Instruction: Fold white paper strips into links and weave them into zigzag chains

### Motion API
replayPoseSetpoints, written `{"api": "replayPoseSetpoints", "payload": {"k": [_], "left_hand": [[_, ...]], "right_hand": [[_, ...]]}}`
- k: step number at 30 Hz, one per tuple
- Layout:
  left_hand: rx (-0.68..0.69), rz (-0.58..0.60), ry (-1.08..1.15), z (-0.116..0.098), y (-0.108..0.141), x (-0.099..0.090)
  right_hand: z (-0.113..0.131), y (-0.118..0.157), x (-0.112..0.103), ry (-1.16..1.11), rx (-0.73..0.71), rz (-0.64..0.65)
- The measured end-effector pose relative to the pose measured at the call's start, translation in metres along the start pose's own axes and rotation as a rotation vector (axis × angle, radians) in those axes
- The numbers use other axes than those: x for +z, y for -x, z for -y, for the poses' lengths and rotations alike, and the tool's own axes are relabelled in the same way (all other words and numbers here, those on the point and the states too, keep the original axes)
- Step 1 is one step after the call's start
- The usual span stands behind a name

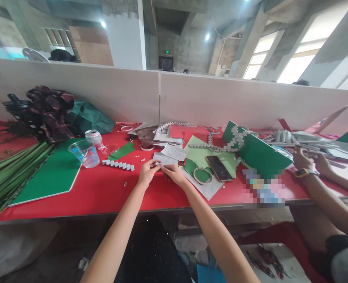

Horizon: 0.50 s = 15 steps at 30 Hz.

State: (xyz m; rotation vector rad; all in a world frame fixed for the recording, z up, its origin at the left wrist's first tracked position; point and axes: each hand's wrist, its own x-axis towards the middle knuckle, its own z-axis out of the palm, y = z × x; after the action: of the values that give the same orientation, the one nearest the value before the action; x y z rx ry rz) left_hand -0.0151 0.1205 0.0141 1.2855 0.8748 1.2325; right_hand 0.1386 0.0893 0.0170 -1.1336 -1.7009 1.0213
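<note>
A small piece of white paper (158, 163) is pinched in the fingers of my left hand (147, 172). My right hand (174, 174) has its fingertips together at the same piece, close beside the left. Both are over the red table (109, 196) near its front half. Left of them lies a short folded paper chain (118, 164). Printed paper sheets (173, 152) lie just beyond my fingers. To the right are a roll of tape (202, 175), a black phone (219, 168) and light green paper (196, 146). A longer folded chain (215, 147) stretches behind the phone.
A plastic cup (87, 154), a can (94, 137) and a green board (53, 177) are at the left, by long green leaves (23, 165). A green folder (258, 157) stands at the right. Another person's hands (305, 161) work at the far right. A white partition (103, 94) runs behind.
</note>
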Motion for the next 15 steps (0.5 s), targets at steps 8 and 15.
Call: {"api": "replayPoseSetpoints", "payload": {"k": [8, 15], "left_hand": [[-0.072, 0.025, 0.092, -0.0027, 0.0029, 0.0022], [-0.072, -0.039, 0.065, -0.0015, 0.0018, -0.0011]], "right_hand": [[-0.0039, -0.0038, -0.0044, 0.209, -0.019, -0.139], [-0.0038, -0.0037, -0.0021, 0.278, -0.126, -0.154]]}}
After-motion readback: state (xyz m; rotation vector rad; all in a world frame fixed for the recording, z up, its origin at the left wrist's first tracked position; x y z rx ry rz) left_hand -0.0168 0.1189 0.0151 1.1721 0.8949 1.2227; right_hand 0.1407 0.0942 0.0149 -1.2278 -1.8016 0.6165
